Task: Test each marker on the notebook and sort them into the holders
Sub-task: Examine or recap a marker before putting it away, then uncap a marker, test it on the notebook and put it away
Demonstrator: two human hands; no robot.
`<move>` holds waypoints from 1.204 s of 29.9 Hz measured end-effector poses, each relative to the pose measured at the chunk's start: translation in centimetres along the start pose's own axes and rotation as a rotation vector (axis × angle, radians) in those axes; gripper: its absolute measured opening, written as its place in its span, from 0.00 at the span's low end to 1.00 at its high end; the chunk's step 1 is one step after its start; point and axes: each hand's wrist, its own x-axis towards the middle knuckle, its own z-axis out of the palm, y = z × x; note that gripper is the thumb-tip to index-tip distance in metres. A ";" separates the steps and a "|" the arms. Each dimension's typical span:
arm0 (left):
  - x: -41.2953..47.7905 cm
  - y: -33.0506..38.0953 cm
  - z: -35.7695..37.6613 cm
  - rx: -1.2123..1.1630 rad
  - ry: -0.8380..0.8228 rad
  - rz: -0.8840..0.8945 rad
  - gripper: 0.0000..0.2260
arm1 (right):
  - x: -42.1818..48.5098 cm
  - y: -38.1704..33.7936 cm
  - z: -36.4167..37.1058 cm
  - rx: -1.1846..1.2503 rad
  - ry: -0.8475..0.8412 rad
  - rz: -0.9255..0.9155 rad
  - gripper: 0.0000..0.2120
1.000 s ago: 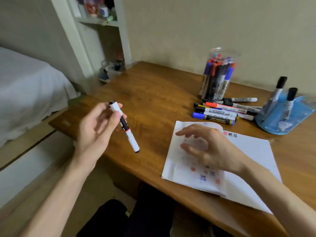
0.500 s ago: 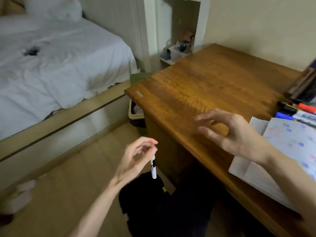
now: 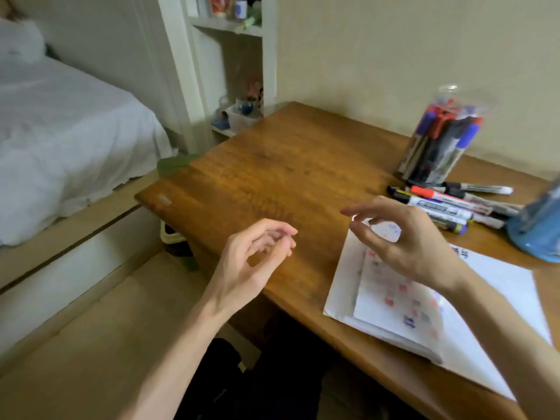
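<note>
My left hand [image 3: 253, 262] hovers over the desk's near left edge, fingers loosely curled, holding nothing. My right hand [image 3: 403, 241] floats above the top of the open notebook [image 3: 491, 301], fingers relaxed and empty. The notebook's pages carry red and blue test marks. Several loose markers [image 3: 448, 204] lie in a row behind the right hand. A clear jar holder [image 3: 439, 137] full of markers stands at the back. A blue holder [image 3: 536, 234] sits at the far right edge, partly cut off.
The wooden desk [image 3: 288, 177] has bare surface on its left half. A small bin [image 3: 171, 236] stands on the floor beside the desk's left corner. A bed [image 3: 60, 131] lies left, shelves [image 3: 230, 28] behind.
The marker my left hand held low beside the desk is gone from it and out of sight. The hand has risen back over the desk edge. My view swung right again.
</note>
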 end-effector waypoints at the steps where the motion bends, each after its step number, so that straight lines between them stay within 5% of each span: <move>1: 0.9 0.6 1.3 -0.009 -0.027 0.023 0.08 | -0.6 0.5 -1.1 -0.015 0.024 0.029 0.10; 12: 8.8 5.5 14.4 -0.105 -0.286 0.137 0.08 | -8.9 7.0 -8.9 -0.092 0.244 0.243 0.10; 19: 12.7 5.7 19.0 0.109 -0.367 0.032 0.08 | -10.6 9.3 -9.1 -0.032 0.303 0.318 0.10; 28: 16.3 3.2 22.9 0.790 -0.220 0.261 0.13 | -10.7 10.0 -9.2 -0.101 0.337 0.334 0.10; 36: 16.3 2.9 23.8 0.621 -0.171 0.286 0.09 | -11.0 10.4 -9.5 -0.133 0.385 0.372 0.09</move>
